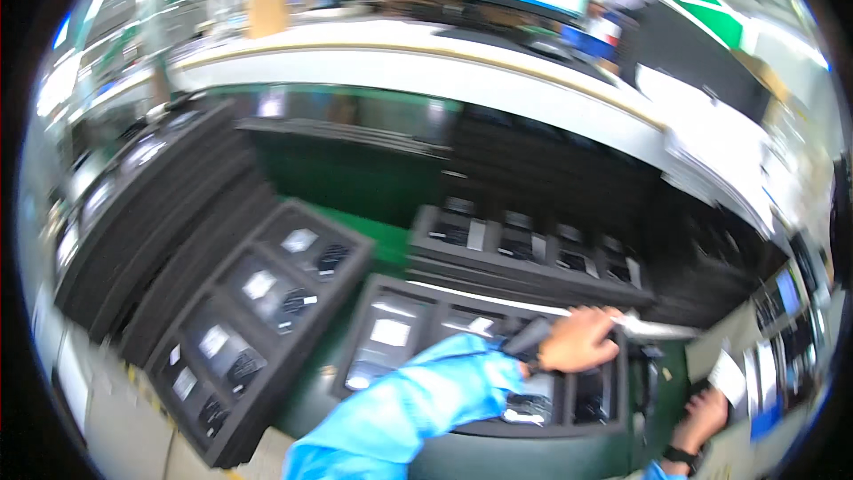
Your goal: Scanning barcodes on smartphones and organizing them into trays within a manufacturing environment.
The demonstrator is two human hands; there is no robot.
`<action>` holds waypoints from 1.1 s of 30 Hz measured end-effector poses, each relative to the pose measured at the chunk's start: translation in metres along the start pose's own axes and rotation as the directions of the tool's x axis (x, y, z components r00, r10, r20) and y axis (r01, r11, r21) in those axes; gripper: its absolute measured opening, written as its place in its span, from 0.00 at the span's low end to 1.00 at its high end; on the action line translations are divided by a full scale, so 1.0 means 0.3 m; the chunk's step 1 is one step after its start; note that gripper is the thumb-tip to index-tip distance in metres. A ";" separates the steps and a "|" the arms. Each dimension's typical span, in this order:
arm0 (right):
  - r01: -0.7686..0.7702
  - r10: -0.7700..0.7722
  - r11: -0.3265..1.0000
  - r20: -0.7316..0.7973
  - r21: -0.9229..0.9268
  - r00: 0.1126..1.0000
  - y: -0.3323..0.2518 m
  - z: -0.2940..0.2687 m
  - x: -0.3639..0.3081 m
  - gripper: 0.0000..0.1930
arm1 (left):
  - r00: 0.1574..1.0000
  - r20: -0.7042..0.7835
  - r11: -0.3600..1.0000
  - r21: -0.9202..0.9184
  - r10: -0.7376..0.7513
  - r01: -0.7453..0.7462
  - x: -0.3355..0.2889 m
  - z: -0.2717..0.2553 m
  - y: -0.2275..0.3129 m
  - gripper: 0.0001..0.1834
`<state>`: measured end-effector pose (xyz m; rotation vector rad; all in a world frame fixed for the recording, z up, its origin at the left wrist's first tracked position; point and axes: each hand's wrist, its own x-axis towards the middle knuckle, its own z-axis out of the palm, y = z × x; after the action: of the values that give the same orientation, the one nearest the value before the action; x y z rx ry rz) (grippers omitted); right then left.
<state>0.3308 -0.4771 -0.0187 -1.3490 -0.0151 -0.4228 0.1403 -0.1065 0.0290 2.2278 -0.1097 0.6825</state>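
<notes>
Grip: left hand (579,340) clenched on dark tray (498,364) far edge w/ thin strip, steadying it; right hand (704,416) grip unclear, near white slip (727,377).

Bright blue long sleeve (404,413) on the left arm, loose and creased, bare left hand (582,340), bare right hand (706,416), black watch band (680,456) on right wrist, blue cuff (662,473) beneath
</notes>
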 end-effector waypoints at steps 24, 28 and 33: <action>0.389 0.188 0.577 0.581 -0.718 0.792 -0.172 0.292 -0.303 0.35 | 0.964 0.238 0.956 0.234 0.118 -0.175 -0.033 -0.038 -0.010 0.27; 0.327 0.123 0.669 0.533 -0.668 0.837 -0.232 0.284 -0.297 0.34 | 0.949 0.311 0.973 0.231 -0.051 -0.023 -0.050 -0.158 0.000 0.24; -0.702 0.675 0.580 0.727 -0.414 0.129 -0.464 0.380 -0.458 0.25 | 0.955 0.256 0.968 0.237 -0.148 0.086 -0.165 -0.285 -0.045 0.17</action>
<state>0.1878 -0.3518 0.1040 -1.2423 -0.1925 1.1224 0.0646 -0.0429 0.0417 2.5143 -0.0369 0.3327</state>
